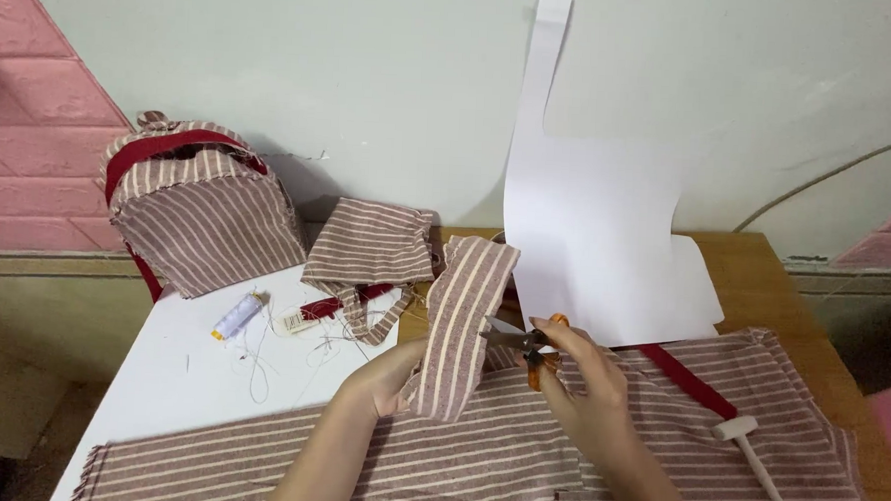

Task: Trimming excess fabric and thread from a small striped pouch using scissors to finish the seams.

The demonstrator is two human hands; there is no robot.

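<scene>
While the left hand (385, 378) pinches the lower end of a striped fabric strip (466, 317) and holds it upright above the table, the right hand (585, 382) works a pair of orange-handled scissors (523, 346) against the strip's right edge. The left fingers are closed on the cloth, thumb on one side and the rest behind it. The right fingers are curled through and around the scissor handles, gripping them firmly; the short blades point left and meet the strip about halfway up, though whether they stand open or closed is hard to tell at this size.

Below both hands lies a large sheet of striped cloth (456, 471), brown with cream lines, spread across the near part of the table. A red band (688, 381) runs diagonally over it on the right, and a small wooden mallet (752, 449) rests on the cloth just beyond that band.

Behind the hands, a white paper pattern (591, 237) leans against the pale wall, its narrow neck rising high. Left of it sits a small striped pouch (371, 242) with loose handles trailing forward. Farther left stands a striped bag (202, 210) with red trim, backed against the wall. On the white tabletop (175, 369) in front of the bag lies a spool of thread (237, 317) with loose thread curling away from it, and a small label lies near it. The wooden table (755, 274) shows bare at the right.
</scene>
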